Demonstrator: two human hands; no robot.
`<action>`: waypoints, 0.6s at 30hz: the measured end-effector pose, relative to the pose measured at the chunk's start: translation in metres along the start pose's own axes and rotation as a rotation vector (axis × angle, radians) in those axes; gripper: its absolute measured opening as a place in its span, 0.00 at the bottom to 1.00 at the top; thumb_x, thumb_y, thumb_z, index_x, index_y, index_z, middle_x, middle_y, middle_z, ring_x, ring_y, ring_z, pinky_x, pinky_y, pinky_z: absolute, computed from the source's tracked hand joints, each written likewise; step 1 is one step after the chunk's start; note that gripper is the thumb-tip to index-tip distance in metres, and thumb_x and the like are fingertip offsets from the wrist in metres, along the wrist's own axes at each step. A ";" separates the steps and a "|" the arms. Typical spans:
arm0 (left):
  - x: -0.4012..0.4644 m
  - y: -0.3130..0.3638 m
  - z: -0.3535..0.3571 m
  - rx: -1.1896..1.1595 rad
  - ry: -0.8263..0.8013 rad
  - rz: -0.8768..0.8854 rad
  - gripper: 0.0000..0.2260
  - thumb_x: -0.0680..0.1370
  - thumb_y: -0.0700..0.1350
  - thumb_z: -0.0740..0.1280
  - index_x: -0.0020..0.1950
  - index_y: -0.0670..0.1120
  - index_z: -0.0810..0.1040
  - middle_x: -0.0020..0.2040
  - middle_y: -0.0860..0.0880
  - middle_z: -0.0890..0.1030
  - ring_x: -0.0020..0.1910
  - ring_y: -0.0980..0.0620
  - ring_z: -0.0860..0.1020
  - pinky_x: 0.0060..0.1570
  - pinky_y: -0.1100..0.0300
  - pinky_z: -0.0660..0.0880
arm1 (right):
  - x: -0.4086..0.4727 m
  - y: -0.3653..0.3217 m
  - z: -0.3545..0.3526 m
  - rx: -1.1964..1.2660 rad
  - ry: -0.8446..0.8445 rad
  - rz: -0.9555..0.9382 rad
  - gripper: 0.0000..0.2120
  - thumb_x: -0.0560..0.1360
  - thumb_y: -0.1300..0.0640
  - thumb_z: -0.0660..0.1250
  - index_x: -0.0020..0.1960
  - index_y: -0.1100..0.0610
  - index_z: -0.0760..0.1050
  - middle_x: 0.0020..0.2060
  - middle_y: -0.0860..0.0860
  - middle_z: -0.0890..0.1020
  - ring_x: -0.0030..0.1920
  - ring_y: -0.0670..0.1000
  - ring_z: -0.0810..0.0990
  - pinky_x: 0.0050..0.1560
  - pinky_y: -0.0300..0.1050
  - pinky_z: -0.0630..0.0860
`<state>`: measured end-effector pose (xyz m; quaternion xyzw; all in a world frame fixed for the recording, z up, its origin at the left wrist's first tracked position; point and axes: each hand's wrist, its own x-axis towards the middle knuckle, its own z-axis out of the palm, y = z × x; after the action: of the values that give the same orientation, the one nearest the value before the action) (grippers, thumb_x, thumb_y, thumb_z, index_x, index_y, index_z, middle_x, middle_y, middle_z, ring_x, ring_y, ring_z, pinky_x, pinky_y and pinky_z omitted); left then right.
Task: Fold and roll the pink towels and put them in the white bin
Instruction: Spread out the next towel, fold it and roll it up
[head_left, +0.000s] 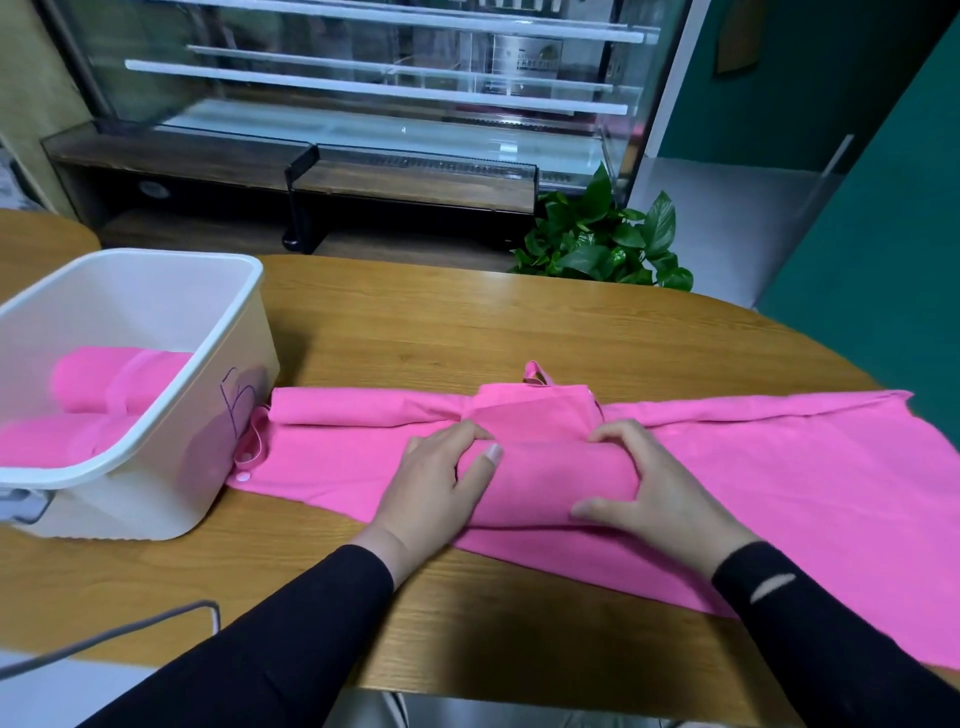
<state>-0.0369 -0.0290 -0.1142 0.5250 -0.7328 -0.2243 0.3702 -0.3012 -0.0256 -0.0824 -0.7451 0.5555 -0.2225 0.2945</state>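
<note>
Wooden table (395, 332), towel roll (550, 480) between hands.

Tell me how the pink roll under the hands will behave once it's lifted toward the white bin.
The towel roll looks soft, so it would probably sag at unsupported ends. The free flap beyond the fingers suggests it may unroll unless pinched. Both hands, left hand and right hand, seem needed.

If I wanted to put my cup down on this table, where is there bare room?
Bare wood lies behind the pink towels, between the white bin and the plant, and at the near edge under the sleeves. The middle is crowded: left hand and right hand are rolling.
</note>
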 end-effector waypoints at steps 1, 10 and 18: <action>0.000 0.001 0.000 -0.007 0.005 -0.001 0.12 0.81 0.58 0.56 0.49 0.54 0.75 0.45 0.59 0.79 0.48 0.52 0.77 0.55 0.46 0.72 | -0.008 0.006 0.004 0.035 0.014 0.009 0.38 0.58 0.24 0.74 0.63 0.33 0.66 0.59 0.27 0.70 0.58 0.31 0.73 0.55 0.35 0.72; -0.001 -0.006 0.000 -0.092 0.041 -0.100 0.20 0.76 0.61 0.58 0.58 0.50 0.78 0.55 0.55 0.80 0.56 0.54 0.77 0.59 0.57 0.71 | 0.003 0.003 -0.001 0.271 0.045 0.053 0.28 0.67 0.32 0.74 0.62 0.37 0.70 0.45 0.39 0.84 0.43 0.40 0.83 0.42 0.31 0.74; 0.002 -0.008 0.005 -0.006 0.002 -0.018 0.36 0.65 0.70 0.72 0.69 0.57 0.70 0.66 0.59 0.70 0.70 0.59 0.67 0.72 0.53 0.65 | 0.031 -0.004 -0.005 0.145 0.083 0.228 0.24 0.69 0.31 0.70 0.57 0.46 0.74 0.48 0.38 0.82 0.46 0.33 0.78 0.43 0.30 0.71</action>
<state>-0.0360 -0.0345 -0.1226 0.5306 -0.7270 -0.2293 0.3705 -0.2927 -0.0552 -0.0762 -0.6440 0.6309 -0.2577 0.3475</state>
